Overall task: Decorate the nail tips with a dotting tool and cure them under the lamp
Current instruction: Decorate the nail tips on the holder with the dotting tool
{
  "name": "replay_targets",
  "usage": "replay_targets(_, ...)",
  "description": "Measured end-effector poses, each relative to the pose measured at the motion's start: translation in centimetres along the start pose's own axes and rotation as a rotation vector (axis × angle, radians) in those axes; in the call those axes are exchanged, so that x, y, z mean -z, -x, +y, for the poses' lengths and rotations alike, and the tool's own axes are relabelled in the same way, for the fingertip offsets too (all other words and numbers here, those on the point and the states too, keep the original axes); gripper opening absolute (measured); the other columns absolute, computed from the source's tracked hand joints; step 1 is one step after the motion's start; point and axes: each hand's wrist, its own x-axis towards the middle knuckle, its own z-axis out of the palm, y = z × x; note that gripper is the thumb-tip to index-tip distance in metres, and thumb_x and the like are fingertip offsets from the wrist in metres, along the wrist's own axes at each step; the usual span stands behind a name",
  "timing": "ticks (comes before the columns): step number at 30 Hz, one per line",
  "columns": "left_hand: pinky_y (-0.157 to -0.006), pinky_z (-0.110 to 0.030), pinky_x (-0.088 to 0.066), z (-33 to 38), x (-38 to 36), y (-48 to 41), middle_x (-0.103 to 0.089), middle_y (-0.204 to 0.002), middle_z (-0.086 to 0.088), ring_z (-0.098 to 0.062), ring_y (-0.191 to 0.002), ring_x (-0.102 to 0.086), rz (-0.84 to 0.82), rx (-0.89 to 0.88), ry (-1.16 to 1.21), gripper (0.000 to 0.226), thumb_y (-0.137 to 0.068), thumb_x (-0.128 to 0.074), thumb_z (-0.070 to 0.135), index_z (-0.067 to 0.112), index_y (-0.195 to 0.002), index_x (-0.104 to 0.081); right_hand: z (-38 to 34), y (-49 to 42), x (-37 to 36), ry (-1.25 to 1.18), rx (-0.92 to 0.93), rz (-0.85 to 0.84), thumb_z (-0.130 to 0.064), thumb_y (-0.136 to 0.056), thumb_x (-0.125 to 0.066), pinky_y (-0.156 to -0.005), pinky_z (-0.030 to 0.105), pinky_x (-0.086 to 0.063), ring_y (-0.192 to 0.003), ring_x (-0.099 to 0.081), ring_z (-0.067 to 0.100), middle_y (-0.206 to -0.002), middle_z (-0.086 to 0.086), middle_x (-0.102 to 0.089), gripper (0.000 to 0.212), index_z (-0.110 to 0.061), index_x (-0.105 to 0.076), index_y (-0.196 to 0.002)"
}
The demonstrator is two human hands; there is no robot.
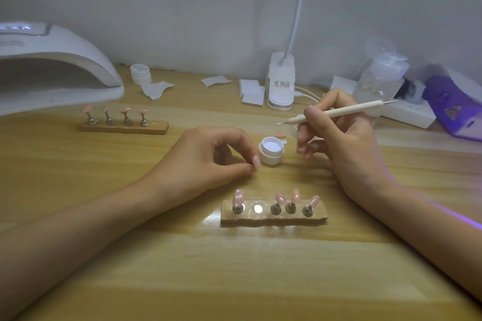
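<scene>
My left hand pinches a pink nail tip between thumb and fingers, low over the table beside an open white gel pot. My right hand holds a cream dotting tool like a pen, its metal point up and to the left above the pot. A wooden holder near me carries several pink tips on metal stands, with one bare magnet spot. A second holder with several tips stands at the back left, in front of the white curing lamp.
A loose pink tip lies behind the pot. At the back are a closed white jar, wipes, a desk lamp base, a pump bottle, a power strip and a purple device.
</scene>
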Motion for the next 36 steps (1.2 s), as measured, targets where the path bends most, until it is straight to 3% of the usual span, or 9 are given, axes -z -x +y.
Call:
replay_targets(3, -0.055, -0.01, -0.038, 0.0, 0.0, -0.1, -0.067, -0.069, 0.017, 0.0, -0.053, -0.052, 0.001, 0.014, -0.01, 0.016, -0.08, -0.079, 0.012, 0.027, -0.077, -0.073, -0.1, 0.0, 0.0, -0.002, -0.003, 0.004, -0.026, -0.088, -0.064, -0.047, 0.024, -0.049, -0.052, -0.062, 0.021, -0.063, 0.006, -0.065, 0.02, -0.017, -0.05, -0.079)
replay_targets(6, -0.061, -0.015, -0.043, -0.2, 0.0, -0.1, -0.068, -0.074, 0.011, -0.004, -0.061, -0.054, 0.01, 0.016, -0.02, 0.018, -0.078, -0.08, 0.014, 0.03, -0.076, -0.073, -0.1, 0.0, 0.1, -0.011, -0.013, -0.001, -0.025, -0.089, -0.064, -0.047, 0.023, -0.049, -0.052, -0.064, 0.021, -0.063, 0.006, -0.066, 0.019, -0.017, -0.051, -0.078)
replay_targets(13, -0.062, -0.008, -0.04, -0.1, 0.0, -0.3, -0.067, -0.074, 0.021, 0.001, -0.063, -0.056, -0.016, 0.01, -0.049, 0.019, -0.078, -0.08, 0.014, 0.03, -0.074, -0.072, -0.2, 0.1, 0.0, -0.024, -0.045, -0.024, -0.026, -0.088, -0.066, -0.05, 0.024, -0.05, -0.054, -0.063, 0.021, -0.064, 0.007, -0.066, 0.019, -0.024, -0.056, -0.072)
replay_targets(21, -0.061, -0.009, -0.04, -0.2, 0.0, -0.4, -0.068, -0.07, 0.02, 0.002, -0.061, -0.058, -0.013, 0.019, -0.054, 0.016, -0.078, -0.08, 0.014, 0.027, -0.074, -0.072, -0.4, 1.3, -1.1, -0.119, -0.198, -0.135, -0.014, -0.087, -0.064, -0.05, 0.025, -0.05, -0.055, -0.06, 0.018, -0.064, 0.01, -0.062, 0.017, -0.017, -0.056, -0.073)
replay_targets(36, -0.056, -0.005, -0.036, 0.4, -0.2, -0.1, -0.066, -0.065, 0.021, 0.002, -0.057, -0.055, 0.001, 0.026, -0.078, 0.016, -0.078, -0.079, 0.014, 0.028, -0.074, -0.074, -0.1, 1.4, -1.5, -0.037, -0.198, -0.166, -0.013, -0.088, -0.059, -0.05, 0.026, -0.05, -0.056, -0.06, 0.018, -0.066, 0.011, -0.062, 0.018, -0.017, -0.054, -0.071)
